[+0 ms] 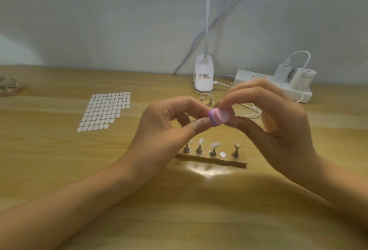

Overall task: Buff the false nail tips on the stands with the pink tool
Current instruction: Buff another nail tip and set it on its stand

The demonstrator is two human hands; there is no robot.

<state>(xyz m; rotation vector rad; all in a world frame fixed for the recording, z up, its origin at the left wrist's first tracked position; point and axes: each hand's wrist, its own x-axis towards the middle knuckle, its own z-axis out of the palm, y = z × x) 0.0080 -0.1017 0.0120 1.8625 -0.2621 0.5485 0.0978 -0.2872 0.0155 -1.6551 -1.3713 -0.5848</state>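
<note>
Both hands are raised above the desk (59, 170), meeting in mid-air over its centre. The right hand (274, 122) grips the pink tool (220, 117), a short block banded pink, white and purple, with fingers curled over the top and thumb beneath. The left hand (169, 124) pinches the purple end of the same tool between thumb and forefinger, its other fingers curled in. Whether anything smaller sits inside that pinch is hidden. The tool touches none of the stands.

Directly below the hands, a row of four small metal stands (213, 151) sits along a brown strip (211, 161). The three on the left carry pale false nail tips (200, 141); the top of the rightmost stand is blurred. A white round spot (222, 154) lies between the third and fourth stands. Two further stands (209, 101) are farther back, near the base of a white clip lamp (204, 76).

To the left lies a sheet of white oval stickers (105, 110), well apart from the stands. At the back right, a white power strip (258, 82) holds a charger (282, 70) with a white cable (251, 110) trailing behind the right hand. A clear object (10, 87) at the left edge is too blurred to identify.
</note>
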